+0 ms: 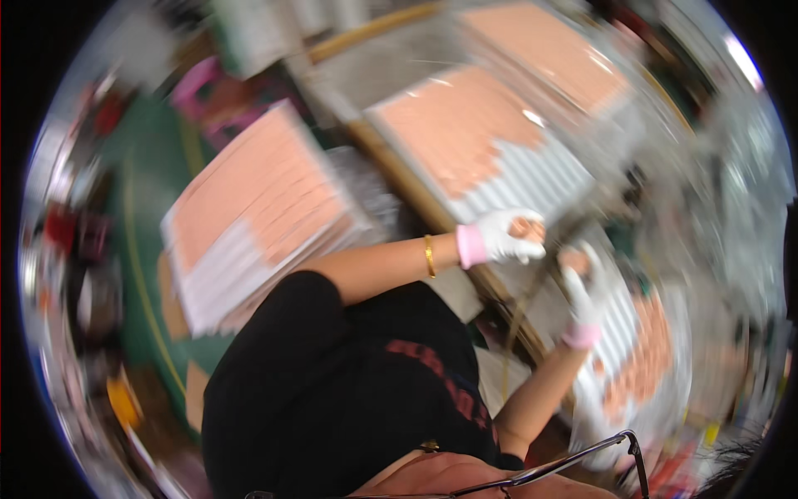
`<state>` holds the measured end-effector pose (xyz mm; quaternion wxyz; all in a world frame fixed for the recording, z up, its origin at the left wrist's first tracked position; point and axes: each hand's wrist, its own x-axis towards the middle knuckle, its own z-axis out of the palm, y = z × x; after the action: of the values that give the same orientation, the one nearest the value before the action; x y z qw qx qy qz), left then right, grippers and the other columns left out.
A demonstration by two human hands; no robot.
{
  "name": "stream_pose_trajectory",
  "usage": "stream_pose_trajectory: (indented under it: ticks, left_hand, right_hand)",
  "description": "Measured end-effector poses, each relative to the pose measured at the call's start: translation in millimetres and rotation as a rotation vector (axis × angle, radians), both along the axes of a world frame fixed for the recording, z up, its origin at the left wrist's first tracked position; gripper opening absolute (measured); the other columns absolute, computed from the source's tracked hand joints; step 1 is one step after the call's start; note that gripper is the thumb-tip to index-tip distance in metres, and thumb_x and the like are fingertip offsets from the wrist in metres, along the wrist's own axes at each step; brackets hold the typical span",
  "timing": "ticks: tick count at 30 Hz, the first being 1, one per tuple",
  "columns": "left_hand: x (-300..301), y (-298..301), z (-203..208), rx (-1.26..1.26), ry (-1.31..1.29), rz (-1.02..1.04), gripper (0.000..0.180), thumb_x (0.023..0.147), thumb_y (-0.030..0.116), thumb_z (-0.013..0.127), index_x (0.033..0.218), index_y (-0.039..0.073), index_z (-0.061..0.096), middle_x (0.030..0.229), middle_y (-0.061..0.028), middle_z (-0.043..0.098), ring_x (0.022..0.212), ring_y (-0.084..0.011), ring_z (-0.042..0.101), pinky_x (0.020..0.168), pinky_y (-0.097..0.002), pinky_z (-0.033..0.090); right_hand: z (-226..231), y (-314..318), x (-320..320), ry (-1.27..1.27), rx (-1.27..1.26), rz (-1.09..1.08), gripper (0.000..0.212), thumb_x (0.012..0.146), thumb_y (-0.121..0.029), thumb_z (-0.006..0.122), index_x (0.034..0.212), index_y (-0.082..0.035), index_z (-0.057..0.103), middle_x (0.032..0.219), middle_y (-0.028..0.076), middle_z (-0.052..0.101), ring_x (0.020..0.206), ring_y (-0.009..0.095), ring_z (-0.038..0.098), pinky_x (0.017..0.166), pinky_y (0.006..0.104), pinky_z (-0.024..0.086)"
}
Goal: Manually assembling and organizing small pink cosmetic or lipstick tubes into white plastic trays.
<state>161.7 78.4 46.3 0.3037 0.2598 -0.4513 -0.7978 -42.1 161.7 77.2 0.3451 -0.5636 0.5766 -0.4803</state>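
My left hand [509, 236], in a white glove with a pink cuff and bare fingertips, hovers near the corner of a white ridged tray [532, 179] partly covered with peach-coloured pieces [457, 125]. Its fingers are curled together, and what they hold, if anything, does not show. Close by on the right is my right hand [586, 287], gloved the same way and also curled, with blur hiding its contents. Below it lies another ridged white sheet [619, 320], with loose peach pieces [640, 366] over its right part. The two hands are apart.
A tall stack of peach-topped sheets [258, 200] stands at the left. Another peach-covered stack [549, 50] sits at the far right on the table. Clear plastic film [715, 166] bunches along the right side. A wooden table edge [399, 175] runs diagonally before me; a pink object [195, 87] is beyond the left stack.
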Motion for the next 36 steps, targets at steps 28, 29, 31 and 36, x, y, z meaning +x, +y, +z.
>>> stream_pose_trajectory:
  ticks: [28,29,31,36]
  left_hand:
    - [339,159,53,-0.578,-1.876,0.581,0.041,0.080,0.031,0.064,0.114,0.008,0.055,0.099,-0.0143,0.053,0.094,-0.0309,0.055,0.082,-0.0381,0.046]
    - [334,159,54,-0.578,-1.871,0.577,0.041,0.080,0.031,0.064,0.114,0.008,0.055,0.099,-0.0143,0.053,0.094,-0.0309,0.055,0.082,-0.0381,0.046]
    - [330,160,53,-0.571,-1.919,0.517,0.045,0.079,0.036,0.064,0.113,0.007,0.056,0.094,-0.0135,0.053,0.089,-0.0307,0.055,0.078,-0.0388,0.046]
    - [333,173,30,-0.830,-1.827,0.643,0.048,0.080,0.036,0.063,0.115,0.004,0.055,0.094,-0.0137,0.054,0.089,-0.0313,0.055,0.078,-0.0396,0.045]
  right_hand:
    - [1,-51,144,-0.092,-0.034,0.598,0.037,0.078,0.000,0.060,0.114,0.001,0.052,0.108,0.009,0.055,0.100,0.016,0.052,0.090,0.0293,0.041]
    - [1,-52,154,-0.044,-0.034,0.621,0.035,0.078,0.001,0.059,0.112,0.000,0.052,0.106,0.008,0.054,0.099,0.017,0.052,0.090,0.0298,0.041]
    - [12,-44,183,0.020,-0.053,0.700,0.040,0.077,0.000,0.061,0.116,0.001,0.051,0.106,0.009,0.054,0.097,0.017,0.054,0.085,0.0296,0.045]
    - [24,-28,248,0.107,-0.209,0.895,0.035,0.073,-0.002,0.062,0.108,-0.002,0.060,0.095,0.014,0.062,0.090,0.025,0.060,0.082,0.0304,0.047]
